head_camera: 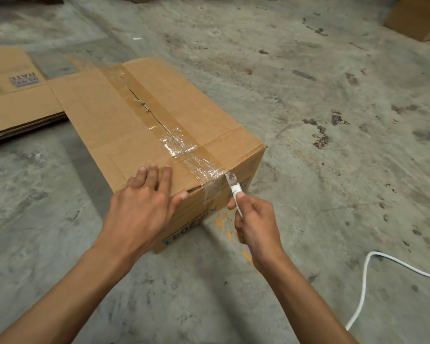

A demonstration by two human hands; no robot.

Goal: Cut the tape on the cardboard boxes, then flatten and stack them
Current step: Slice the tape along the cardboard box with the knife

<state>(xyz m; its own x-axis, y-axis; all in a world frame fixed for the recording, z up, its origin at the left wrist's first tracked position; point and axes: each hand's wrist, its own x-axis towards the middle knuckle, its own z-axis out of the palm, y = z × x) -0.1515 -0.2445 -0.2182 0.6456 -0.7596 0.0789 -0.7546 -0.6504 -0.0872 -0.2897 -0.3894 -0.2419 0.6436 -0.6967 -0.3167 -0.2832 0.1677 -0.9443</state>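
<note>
Right hand [255, 223] grip clamped on knife [232, 186], blade at tape [206, 170], left hand [147, 199] spread flat on box [124, 120]

bare floor [333, 170] right, flattened cardboard [15, 105] left

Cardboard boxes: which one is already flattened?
The stack of flattened cardboard at far left lies flat on the floor. The taped box under both hands and the corner box still stand.

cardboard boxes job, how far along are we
Done: flattened boxes lie stacked at left. In hand: the left hand steadies the taped box while the right hand puts a knife to the tape at its near edge. Left: slitting, flattening and stacking it, plus another box far right.
</note>
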